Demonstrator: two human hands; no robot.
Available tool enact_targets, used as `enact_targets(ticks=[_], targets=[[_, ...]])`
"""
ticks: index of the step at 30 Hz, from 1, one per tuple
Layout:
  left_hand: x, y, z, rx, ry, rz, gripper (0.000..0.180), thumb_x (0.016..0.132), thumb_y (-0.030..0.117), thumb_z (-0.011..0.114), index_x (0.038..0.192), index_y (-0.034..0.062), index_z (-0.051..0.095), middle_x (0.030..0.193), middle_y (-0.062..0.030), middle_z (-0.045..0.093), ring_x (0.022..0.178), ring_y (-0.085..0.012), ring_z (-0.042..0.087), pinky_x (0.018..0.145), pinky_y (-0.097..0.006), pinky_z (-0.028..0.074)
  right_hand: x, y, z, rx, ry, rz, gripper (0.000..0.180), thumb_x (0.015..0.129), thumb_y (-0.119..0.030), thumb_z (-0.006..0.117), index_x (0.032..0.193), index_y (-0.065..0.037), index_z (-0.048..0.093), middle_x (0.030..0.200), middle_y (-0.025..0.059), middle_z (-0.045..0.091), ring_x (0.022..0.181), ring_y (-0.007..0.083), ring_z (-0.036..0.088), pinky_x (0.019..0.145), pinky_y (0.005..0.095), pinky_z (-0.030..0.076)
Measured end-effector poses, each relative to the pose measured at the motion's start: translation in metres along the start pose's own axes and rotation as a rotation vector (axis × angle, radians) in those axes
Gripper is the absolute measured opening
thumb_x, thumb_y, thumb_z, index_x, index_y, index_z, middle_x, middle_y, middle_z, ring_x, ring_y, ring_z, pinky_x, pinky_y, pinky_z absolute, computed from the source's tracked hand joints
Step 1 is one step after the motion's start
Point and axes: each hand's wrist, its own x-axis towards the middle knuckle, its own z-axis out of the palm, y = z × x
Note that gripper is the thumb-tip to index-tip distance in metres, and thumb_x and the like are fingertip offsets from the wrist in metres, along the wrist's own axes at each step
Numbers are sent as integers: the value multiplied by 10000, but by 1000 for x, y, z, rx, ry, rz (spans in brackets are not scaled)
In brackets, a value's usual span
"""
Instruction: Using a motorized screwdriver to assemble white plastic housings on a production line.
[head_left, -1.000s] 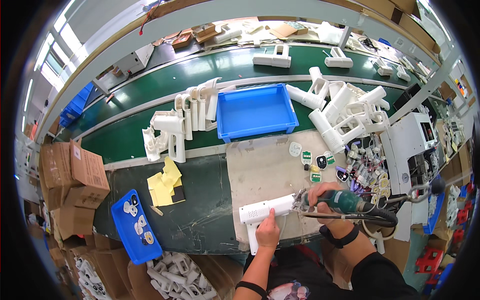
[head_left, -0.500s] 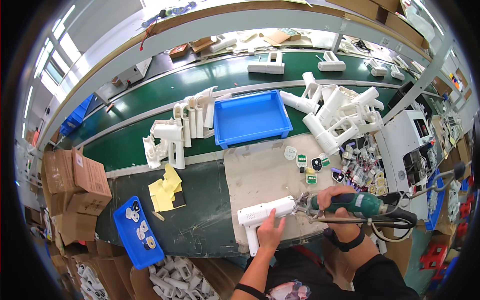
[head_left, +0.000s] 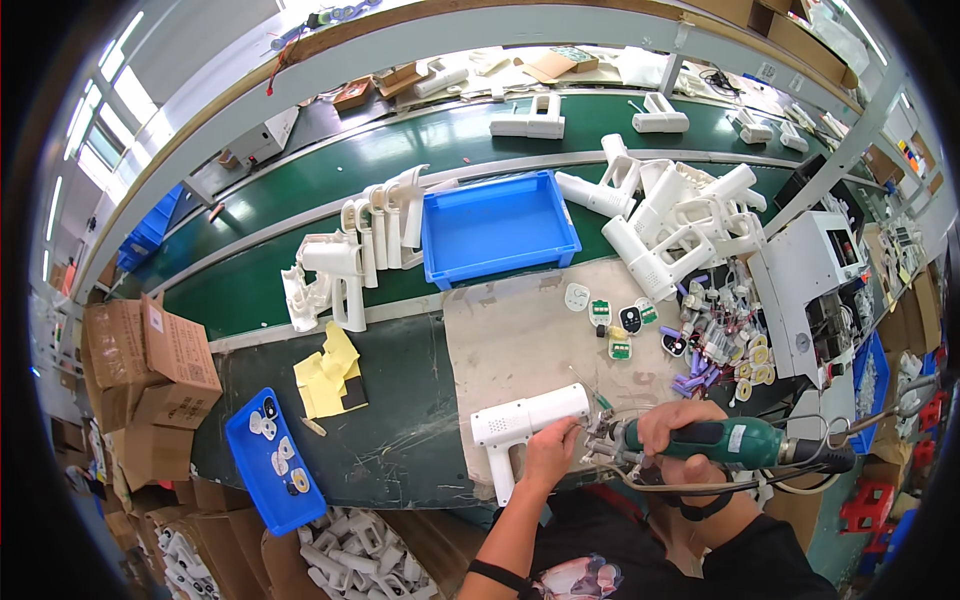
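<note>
A white gun-shaped plastic housing [head_left: 520,418] lies on the beige mat, its handle toward me. My left hand [head_left: 550,452] is at the housing's right end, thumb and fingertips pinched together; whatever they hold is too small to make out. My right hand [head_left: 680,440] is wrapped round a green power tool [head_left: 735,443] held level, with its metal front end pointing left, close to my left fingertips. Cables and a hose hang around the tool. At the mat's far side lie small round-cornered panels and green circuit boards [head_left: 600,312].
An empty blue tray [head_left: 500,272] stands behind the mat. White housings are piled [head_left: 680,220] to its right and lined up [head_left: 385,225] to its left. Wired parts [head_left: 720,330] heap at the right. Yellow sheets [head_left: 328,372] and a small blue tray [head_left: 290,515] lie left.
My left hand has left the housing's side and moved right, fingers now pinched by the tool's front end. The tool has shifted slightly right and down, away from the housing.
</note>
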Motion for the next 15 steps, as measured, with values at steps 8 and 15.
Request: enact_targets(ticks=[8,15], targets=[[-18,-25,-12,-422,-12,-571,117,840,138,611,816,25,634,675,-50,606,549,-163,553,512,-288,430,-7,9,-17,103,0,23,451,774,-295,755,1054,-10,546,821,87,576,767,210,550,687,353,454],[-21,-23,-36,-609,53,-671,260,802,155,647,605,60,505,577,42,482,499,-55,401,434,-231,303,-7,31,-26,53,-31,47,431,773,-250,763,1054,-4,548,849,94,580,823,209,556,715,333,458]])
